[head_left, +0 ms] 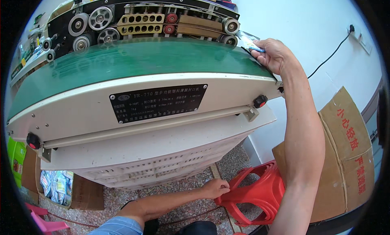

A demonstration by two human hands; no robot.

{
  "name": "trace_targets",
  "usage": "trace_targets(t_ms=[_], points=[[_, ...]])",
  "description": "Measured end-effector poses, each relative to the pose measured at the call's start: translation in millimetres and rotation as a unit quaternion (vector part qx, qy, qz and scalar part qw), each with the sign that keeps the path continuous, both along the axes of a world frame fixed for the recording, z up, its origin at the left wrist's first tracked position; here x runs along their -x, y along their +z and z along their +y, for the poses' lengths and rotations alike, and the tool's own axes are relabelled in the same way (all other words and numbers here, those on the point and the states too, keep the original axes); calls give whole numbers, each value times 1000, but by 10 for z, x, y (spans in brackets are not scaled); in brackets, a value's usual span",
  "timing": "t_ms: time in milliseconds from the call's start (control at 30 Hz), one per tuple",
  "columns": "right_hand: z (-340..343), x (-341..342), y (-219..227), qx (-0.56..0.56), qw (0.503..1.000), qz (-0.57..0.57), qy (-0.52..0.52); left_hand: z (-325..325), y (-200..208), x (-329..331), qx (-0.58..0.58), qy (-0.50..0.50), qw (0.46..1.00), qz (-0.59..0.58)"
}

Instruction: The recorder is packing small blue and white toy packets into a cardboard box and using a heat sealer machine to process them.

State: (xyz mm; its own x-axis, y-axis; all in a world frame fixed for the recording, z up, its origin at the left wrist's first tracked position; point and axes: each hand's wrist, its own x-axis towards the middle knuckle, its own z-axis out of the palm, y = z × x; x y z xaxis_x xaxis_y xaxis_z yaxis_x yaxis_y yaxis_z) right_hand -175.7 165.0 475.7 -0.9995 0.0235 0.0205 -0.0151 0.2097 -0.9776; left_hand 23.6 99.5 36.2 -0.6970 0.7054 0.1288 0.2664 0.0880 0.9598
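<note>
Pinches glossy packet (246, 40) in right hand (273, 56) by smooth green belt (162, 58); curls left hand (215, 189) closed beside red plastic stool (256, 192).

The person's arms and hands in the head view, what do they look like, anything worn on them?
The left hand and right hand wear no visible gloves or watch. Both forearms are uncovered. A light blue sleeve shows near the left elbow; no right sleeve is in view.

Note pale characters and digits (168, 93) on the black rectangular nameplate (158, 104) of the cream metal machine housing (77, 101); note large red characters (348, 132) on the brown cardboard panel (335, 170) at right.
</note>
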Motion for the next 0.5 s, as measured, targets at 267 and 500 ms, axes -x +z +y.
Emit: trace_targets(t_ms=[267,500], points=[[-52,-79,32,-30,1000,-4,-5,-10,-16,37,25,-9,1000,10],[-75,-116,42,-18,1000,-14,21,2,-82,24,28,-19,999,12]])
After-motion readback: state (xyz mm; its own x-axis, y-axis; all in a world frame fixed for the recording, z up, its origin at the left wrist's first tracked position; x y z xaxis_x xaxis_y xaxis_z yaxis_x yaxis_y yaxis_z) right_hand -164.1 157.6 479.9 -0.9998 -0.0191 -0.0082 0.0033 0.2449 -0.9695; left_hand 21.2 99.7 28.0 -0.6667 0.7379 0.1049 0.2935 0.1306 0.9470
